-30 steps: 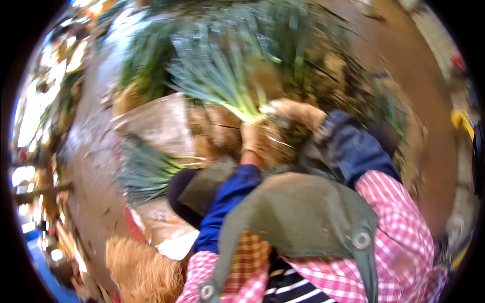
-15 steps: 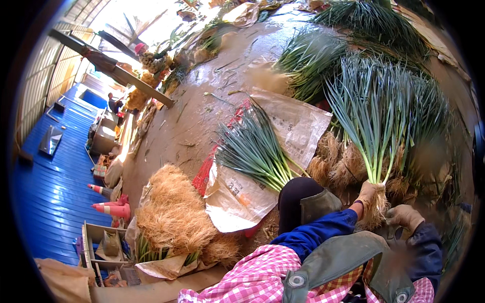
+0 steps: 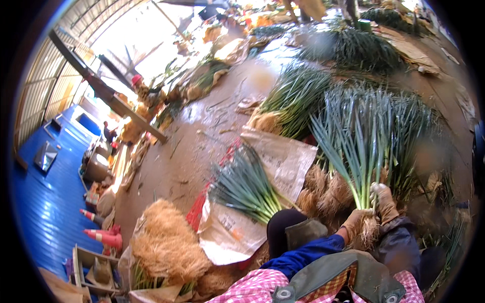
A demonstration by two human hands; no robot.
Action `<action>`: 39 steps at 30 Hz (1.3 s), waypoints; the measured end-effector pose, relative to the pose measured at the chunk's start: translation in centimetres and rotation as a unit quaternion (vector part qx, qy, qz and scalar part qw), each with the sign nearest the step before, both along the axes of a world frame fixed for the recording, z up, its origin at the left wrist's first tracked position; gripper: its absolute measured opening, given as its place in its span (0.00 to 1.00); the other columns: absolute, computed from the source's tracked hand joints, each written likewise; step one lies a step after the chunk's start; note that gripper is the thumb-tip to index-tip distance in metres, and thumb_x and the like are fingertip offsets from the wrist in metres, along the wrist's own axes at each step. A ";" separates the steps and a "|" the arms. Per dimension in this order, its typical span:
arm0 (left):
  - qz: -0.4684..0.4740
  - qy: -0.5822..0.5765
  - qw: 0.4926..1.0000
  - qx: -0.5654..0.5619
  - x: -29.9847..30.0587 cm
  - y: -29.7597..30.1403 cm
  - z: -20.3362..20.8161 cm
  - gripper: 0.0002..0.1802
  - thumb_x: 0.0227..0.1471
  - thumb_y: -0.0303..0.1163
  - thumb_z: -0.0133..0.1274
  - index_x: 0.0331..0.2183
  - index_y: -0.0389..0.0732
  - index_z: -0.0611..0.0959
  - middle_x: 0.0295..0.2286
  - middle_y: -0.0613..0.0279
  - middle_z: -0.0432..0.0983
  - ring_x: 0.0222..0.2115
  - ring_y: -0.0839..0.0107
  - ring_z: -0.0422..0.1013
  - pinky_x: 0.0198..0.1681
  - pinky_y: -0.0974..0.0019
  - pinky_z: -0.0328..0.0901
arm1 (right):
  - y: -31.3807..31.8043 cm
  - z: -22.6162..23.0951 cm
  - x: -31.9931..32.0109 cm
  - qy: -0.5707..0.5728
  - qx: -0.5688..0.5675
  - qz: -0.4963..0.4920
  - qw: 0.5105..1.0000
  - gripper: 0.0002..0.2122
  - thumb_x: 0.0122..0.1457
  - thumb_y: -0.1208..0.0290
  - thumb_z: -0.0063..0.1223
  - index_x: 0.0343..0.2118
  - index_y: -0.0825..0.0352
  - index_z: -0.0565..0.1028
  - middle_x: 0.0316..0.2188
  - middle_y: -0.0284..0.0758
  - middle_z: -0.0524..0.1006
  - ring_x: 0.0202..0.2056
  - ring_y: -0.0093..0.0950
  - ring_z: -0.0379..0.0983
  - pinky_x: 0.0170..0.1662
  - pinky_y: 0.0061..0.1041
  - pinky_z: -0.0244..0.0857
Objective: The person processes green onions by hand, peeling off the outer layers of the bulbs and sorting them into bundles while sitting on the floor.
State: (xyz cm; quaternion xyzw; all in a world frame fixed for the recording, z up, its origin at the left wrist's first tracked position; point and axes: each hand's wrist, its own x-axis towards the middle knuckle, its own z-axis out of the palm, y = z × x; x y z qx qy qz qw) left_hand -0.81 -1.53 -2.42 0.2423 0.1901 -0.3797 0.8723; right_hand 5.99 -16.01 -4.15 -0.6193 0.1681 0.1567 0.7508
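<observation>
Our left hand [image 3: 354,222] is grasping, at four o'clock of our view, a green-onion bunch [image 3: 359,169] near its roots [image 3: 370,235]; our right hand [image 3: 385,203] is touching the stalks [image 3: 361,196], whether clenching we cannot tell. Another bunch [image 3: 247,184] is lying on a sack [image 3: 230,235] nearer nine-thirty.

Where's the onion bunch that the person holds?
Right of centre in the head view: the bunch is in the left hand, the right hand at its stalks, right of the knee.
</observation>
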 end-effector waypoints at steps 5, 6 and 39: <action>0.022 -0.013 1.000 -0.011 0.2 -0.9 -2.9 0.09 0.47 0.26 0.50 0.34 0.33 0.76 0.26 0.56 0.75 0.24 0.65 0.73 0.28 0.66 0.69 | 2.9 -2.2 -0.1 -0.054 -0.222 -0.066 0.971 0.21 0.51 0.62 0.56 0.38 0.78 0.70 0.34 0.38 0.74 0.35 0.27 0.69 0.38 0.26 0.63; 0.021 -0.006 1.000 -0.021 0.2 -1.0 -2.9 0.09 0.48 0.26 0.50 0.34 0.34 0.76 0.26 0.56 0.75 0.24 0.65 0.73 0.28 0.66 0.69 | 3.3 -2.0 -0.4 -0.028 -0.140 -0.095 0.985 0.22 0.52 0.60 0.56 0.39 0.77 0.70 0.34 0.38 0.74 0.34 0.27 0.70 0.37 0.27 0.64; -0.040 0.084 0.947 -0.307 2.3 0.5 -8.6 0.16 0.55 0.34 0.42 0.41 0.33 0.74 0.33 0.57 0.75 0.33 0.65 0.70 0.41 0.62 0.65 | -0.1 10.2 -7.3 0.111 -0.053 0.233 0.965 0.08 0.51 0.65 0.55 0.28 0.63 0.72 0.16 0.25 0.65 0.16 0.16 0.56 0.18 0.19 0.47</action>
